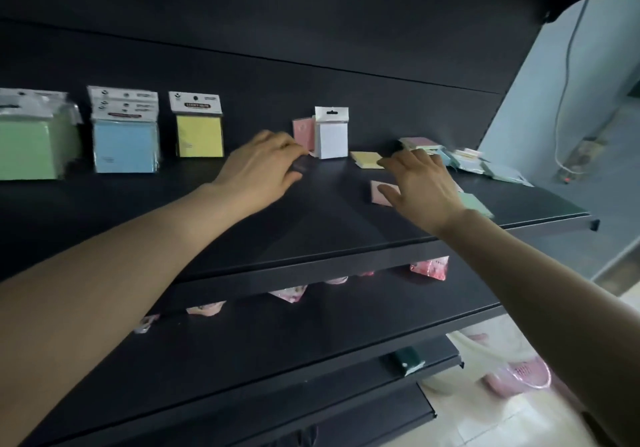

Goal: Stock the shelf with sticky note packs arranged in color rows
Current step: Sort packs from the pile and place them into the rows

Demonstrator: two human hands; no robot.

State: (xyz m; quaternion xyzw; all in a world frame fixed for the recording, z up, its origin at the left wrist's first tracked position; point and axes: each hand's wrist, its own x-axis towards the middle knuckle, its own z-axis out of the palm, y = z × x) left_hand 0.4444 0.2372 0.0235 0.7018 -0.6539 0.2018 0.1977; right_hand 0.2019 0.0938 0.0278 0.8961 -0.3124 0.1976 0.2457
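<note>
The sticky note packs stand in a row along the back of the black shelf [311,218]. From the left come a green pack [31,145], a blue pack [126,143], a yellow pack [200,135], then further right a pink pack [303,134] touching a white pack [331,139], all upright against the dark back panel. Right of these, loose pads lie flat: a yellow pad [365,160], a pink pad [378,194] nearer the front edge, a green pad [477,205] by the right wrist, and a jumbled pile of mixed packs [467,162] at the far right end.

The left hand [263,166] is just in front of the pink pack with its fingers curled inward. A dark blur at the fingertips makes it unclear whether they pinch anything. The right hand [420,183] hovers palm down with fingers spread, the thumb lying on the pink pad and the forefinger reaching the edge of the yellow pad.

Under the shelf's front lip, pink patterned packets [429,268] peek out from the shelf below. Lower down sits a dark green box [405,362], and a pink basket [519,377] stands on the pale floor. A white cable [564,83] hangs on the right wall.
</note>
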